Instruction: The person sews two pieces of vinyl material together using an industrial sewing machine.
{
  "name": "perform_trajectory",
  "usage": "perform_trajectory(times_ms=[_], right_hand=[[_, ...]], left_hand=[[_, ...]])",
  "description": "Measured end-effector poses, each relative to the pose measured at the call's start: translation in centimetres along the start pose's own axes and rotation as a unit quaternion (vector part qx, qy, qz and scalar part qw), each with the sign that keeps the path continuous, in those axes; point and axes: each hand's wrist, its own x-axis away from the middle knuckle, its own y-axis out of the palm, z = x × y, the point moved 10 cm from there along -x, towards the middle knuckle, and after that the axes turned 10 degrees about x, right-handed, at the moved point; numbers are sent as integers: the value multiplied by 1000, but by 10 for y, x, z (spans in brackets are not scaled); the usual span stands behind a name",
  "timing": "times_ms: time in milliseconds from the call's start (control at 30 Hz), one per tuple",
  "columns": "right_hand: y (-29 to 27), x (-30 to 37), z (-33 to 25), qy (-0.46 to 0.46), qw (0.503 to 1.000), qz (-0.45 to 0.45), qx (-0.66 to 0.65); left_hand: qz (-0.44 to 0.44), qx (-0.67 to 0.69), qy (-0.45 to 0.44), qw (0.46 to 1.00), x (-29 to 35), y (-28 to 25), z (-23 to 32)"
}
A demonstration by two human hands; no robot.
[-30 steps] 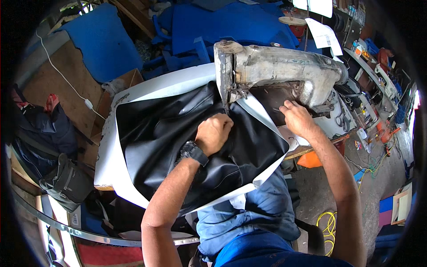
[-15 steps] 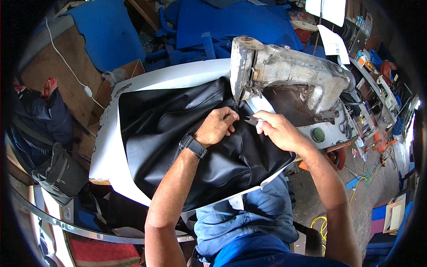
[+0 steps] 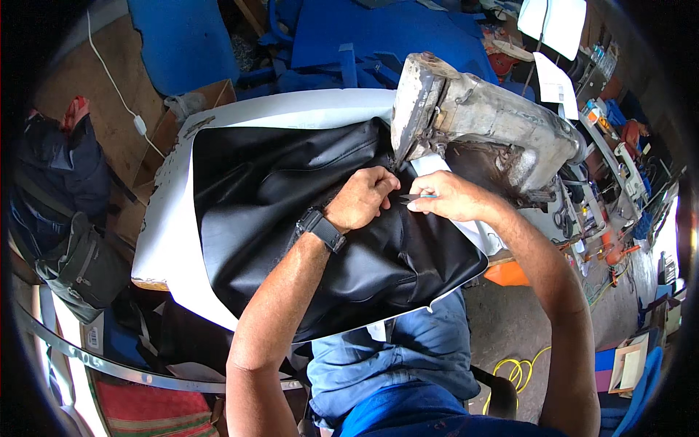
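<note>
My right hand (image 3: pixel 453 197) grips a pair of small thread snips (image 3: pixel 409 197), their pointed blades aimed left at the fingers of my other hand. Just left of those blades, my left hand (image 3: pixel 360 199) is closed in a pinch; whatever lies between its fingertips is too small to make out. Both hands are over a large black leatherette piece (image 3: pixel 255 240), wrinkled and white along its edge. Close beyond my fingers stands the head of a worn grey sewing machine (image 3: pixel 495 120), with part of the black piece by its needle end.
The white sewing table (image 3: pixel 156 247) carries the black piece, which hangs over its front edge toward my lap. Blue sheets (image 3: pixel 386 36) are heaped behind. Bags (image 3: pixel 73 262) hang at the left. A yellow cord (image 3: pixel 515 375) lies coiled on the floor at right.
My right hand has turned, bringing the snips flatter and nearer my left fingertips. The whole view has shifted slightly; the left hand keeps its pinch.
</note>
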Motion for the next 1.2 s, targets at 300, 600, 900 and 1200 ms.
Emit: perform_trajectory(times_ms=[300,600,900,1200], right_hand=[[4,-6,-8,-24,994,-77,73],[6,-13,-13,-38,989,-87,116],[8,-11,-12,-40,989,-66,127],[-57,88,79,76,959,265,59]], left_hand=[[-9,9,10,1000,-2,2,-4],[-1,11,23,1000,-3,0,-3],[-9,6,-1,1000,-3,1,-4],[-284,87,128,946,121,77,74]])
